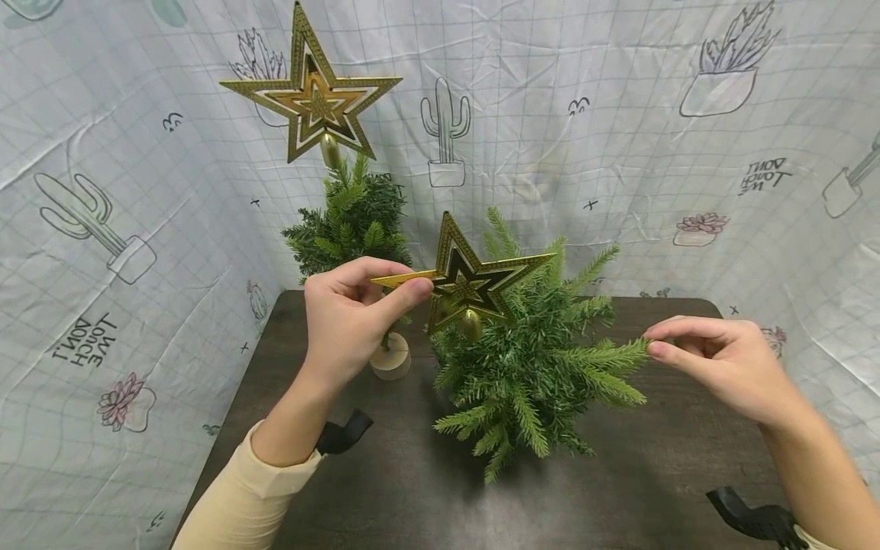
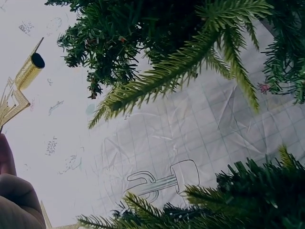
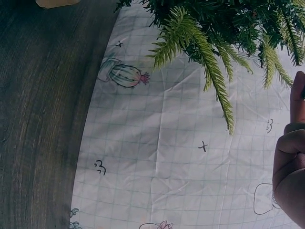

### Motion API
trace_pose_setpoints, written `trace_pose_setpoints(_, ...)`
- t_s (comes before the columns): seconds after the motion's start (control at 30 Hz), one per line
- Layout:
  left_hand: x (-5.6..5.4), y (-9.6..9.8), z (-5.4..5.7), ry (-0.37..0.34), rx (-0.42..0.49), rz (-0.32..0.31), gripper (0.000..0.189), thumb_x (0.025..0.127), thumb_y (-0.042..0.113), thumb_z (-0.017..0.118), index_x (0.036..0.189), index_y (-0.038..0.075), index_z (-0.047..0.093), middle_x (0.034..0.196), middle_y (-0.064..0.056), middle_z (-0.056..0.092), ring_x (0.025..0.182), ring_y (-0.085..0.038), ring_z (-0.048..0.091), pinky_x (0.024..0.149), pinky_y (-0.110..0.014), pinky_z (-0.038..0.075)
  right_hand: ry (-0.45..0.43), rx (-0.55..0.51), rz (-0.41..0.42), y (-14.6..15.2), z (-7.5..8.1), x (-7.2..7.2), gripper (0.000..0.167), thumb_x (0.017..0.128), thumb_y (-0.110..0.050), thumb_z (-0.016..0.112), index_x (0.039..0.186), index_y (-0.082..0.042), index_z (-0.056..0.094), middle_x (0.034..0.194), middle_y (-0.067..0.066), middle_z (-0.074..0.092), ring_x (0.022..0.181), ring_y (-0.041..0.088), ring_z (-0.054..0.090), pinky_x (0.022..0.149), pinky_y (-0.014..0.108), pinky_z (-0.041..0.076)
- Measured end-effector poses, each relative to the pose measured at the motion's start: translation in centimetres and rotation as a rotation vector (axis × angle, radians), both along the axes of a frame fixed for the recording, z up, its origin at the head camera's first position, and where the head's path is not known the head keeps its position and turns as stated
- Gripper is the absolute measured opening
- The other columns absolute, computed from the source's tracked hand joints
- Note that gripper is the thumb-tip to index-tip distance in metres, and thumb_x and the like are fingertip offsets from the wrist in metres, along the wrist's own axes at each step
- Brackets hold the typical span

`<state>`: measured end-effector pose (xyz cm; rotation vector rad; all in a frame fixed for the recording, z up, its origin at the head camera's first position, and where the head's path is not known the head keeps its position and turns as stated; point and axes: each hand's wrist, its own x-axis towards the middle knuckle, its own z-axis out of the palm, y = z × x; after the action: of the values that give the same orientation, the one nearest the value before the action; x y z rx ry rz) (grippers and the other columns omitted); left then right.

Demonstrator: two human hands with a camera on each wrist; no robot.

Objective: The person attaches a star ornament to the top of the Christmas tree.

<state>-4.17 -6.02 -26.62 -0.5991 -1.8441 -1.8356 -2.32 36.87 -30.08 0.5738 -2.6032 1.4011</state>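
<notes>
My left hand (image 1: 354, 313) pinches one point of a gold star tree topper (image 1: 474, 284) between thumb and fingers. The star overlaps the top of a small artificial Christmas tree (image 1: 522, 374) in the head view. In the left wrist view, the open end of the topper's gold tube (image 2: 31, 69) faces the green branches, apart from them. With thumb and forefinger, my right hand (image 1: 736, 363) pinches the tip of a branch (image 1: 612, 353) on the tree's right side. In the right wrist view that hand (image 3: 293, 157) shows only at the right edge.
A second small tree (image 1: 351, 218) stands behind on the left, with a gold star (image 1: 316, 103) on top and a round wooden base (image 1: 390, 357). The dark wooden table (image 1: 385, 489) is surrounded by a white curtain (image 1: 522, 114) printed with cacti.
</notes>
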Motion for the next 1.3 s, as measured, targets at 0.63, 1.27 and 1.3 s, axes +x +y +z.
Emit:
trace_pose_setpoints(0.63, -2.0, 2.6, 1.5, 0.043, 0.009, -0.021, 0.011, 0.083, 0.002, 0.087, 0.092, 0.000, 0.081, 0.047, -0.001, 0.048, 0.040, -0.014, 0.020, 0.039, -0.028, 0.019, -0.021, 0.004, 0.000, -0.1, 0.0, 0.2, 0.022, 0.089, 0.014, 0.073, 0.102, -0.003, 0.078, 0.055, -0.004, 0.040, 0.048, 0.017, 0.029, 0.042, 0.031, 0.027)
trace_pose_setpoints(1.27, -3.0, 6.2, 3.6, 0.058, 0.006, -0.069, 0.014, 0.084, 0.008, 0.088, 0.094, 0.001, 0.081, 0.048, 0.003, 0.046, 0.041, -0.016, 0.025, 0.039, -0.029, 0.023, 0.009, -0.029, 0.031, 0.3, -0.4, 0.2, 0.025, 0.086, 0.019, 0.072, 0.103, 0.000, 0.077, 0.071, 0.000, 0.064, 0.049, 0.016, 0.031, 0.043, 0.031, 0.027)
trace_pose_setpoints(1.3, -3.1, 6.3, 3.6, 0.059, 0.007, -0.071, 0.015, 0.084, 0.009, 0.088, 0.094, 0.001, 0.081, 0.048, 0.003, 0.046, 0.041, -0.016, 0.025, 0.039, -0.029, 0.023, 0.011, -0.029, 0.031, 0.3, -0.4, 0.2, 0.026, 0.086, 0.019, 0.072, 0.103, 0.000, 0.077, 0.073, 0.000, 0.065, 0.049, 0.016, 0.032, 0.043, 0.031, 0.028)
